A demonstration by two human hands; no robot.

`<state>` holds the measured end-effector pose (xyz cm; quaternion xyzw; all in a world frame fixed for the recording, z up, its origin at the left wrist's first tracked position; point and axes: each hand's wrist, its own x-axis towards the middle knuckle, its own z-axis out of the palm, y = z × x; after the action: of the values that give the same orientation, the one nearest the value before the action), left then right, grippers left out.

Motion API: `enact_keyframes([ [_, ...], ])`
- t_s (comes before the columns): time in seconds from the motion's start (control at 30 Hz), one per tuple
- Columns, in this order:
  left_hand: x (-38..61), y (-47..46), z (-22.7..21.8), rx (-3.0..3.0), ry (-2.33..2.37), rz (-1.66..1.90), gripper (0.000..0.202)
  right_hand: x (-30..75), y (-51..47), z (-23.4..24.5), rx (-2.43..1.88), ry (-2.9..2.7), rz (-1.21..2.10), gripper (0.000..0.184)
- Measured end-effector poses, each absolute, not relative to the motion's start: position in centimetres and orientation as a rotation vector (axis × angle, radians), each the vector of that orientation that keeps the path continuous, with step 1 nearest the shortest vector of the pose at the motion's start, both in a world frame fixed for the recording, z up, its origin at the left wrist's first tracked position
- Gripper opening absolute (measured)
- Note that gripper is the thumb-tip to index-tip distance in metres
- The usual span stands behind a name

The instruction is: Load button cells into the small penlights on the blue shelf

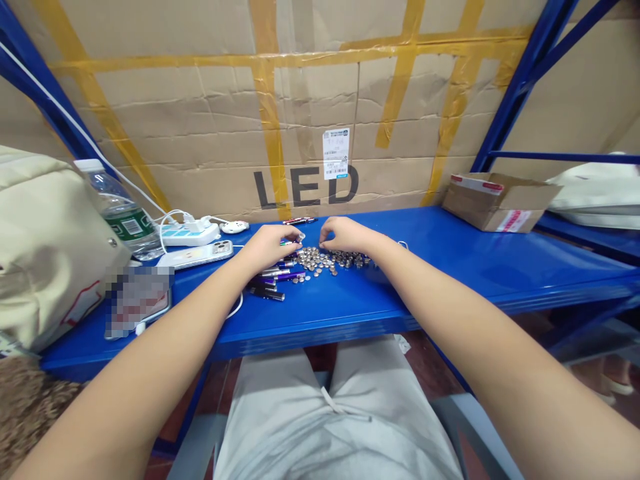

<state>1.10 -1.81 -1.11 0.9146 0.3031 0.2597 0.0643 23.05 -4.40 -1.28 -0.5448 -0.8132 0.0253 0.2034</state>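
My left hand (270,248) is closed at the left side of the pile, thumb and fingers pinched around something small with a shiny end that I cannot make out. Across from it, my right hand (347,237) is curled with thumb and fingertips together just above the pile; whatever it may pinch is too small to name. Between and below both hands lies a heap of small round silver button cells (315,259). Several slim metal tubes, purple, silver and black, lie beside and under my left hand, among them a purple tube (293,276) and a black tube (267,293).
A dark pen-like tube (300,221) lies behind the hands on the blue table (320,303). Leftward are a phone (197,256), a power strip (190,232), a water bottle (127,217) and a cream bag (50,247). An open carton (500,203) stands right; a large LED box (210,133) backs the table.
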Motion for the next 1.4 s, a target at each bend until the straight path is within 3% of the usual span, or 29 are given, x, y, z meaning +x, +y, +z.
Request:
enact_keyframes([
  [0.2, 1.0, -1.8, -1.2, 2.737, 0.899, 0.762, 0.019, 22.2, -5.1, -0.6, -0.961, -2.164, 0.068, 0.007],
  [0.5, 1.1, -2.3, -1.0, 2.747, 0.894, 0.769, 0.020, 21.5, -5.2, -0.9, -0.830, -2.180, 0.081, 0.010],
  [0.73, 1.0, -1.7, -1.3, 2.733, 0.916, 0.782, 0.018, 22.8, -5.0, -0.1, -1.022, -2.128, 0.001, 0.013],
  [1.07, 1.0, -1.4, -1.3, 2.768, 0.946, 0.756, 0.021, 27.0, -4.7, 0.3, -1.792, -2.154, 0.053, 0.018],
  [1.4, 1.0, -1.5, -1.3, 2.775, 0.946, 0.728, 0.023, 26.6, -3.3, -1.4, -1.648, -2.374, 0.056, 0.024],
])
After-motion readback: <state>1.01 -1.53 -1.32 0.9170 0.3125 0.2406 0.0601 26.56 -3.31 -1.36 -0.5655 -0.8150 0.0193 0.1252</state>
